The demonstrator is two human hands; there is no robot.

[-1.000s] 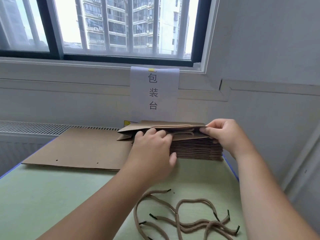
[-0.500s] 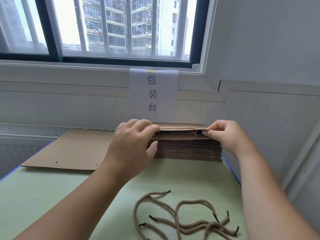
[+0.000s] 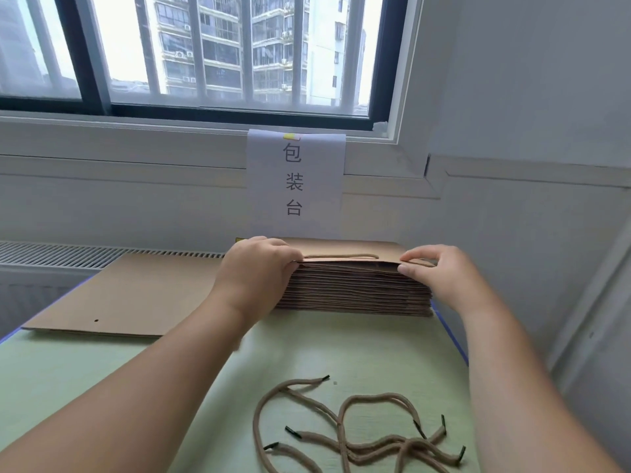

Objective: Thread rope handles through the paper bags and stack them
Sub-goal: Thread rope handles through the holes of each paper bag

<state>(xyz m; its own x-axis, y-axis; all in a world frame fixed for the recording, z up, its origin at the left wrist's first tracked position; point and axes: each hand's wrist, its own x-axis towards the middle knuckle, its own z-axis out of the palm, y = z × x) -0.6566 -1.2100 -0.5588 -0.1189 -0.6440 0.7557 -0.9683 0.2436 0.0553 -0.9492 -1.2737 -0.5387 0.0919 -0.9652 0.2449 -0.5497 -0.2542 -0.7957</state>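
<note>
The right hand's (image 3: 435,278) fingers (image 3: 411,257) and thumb pinch the near right corner of the top bag (image 3: 341,248). The left hand's (image 3: 256,271) fingers curl over its left end, pressing it onto the stack (image 3: 355,290). Its rope handle (image 3: 341,257) lies flat, so the step looks like squaring a threaded bag. Next calls for letting go, then taking a flat bag (image 3: 136,288) left of the stack and a loose rope (image 3: 358,435) in front of it.
</note>
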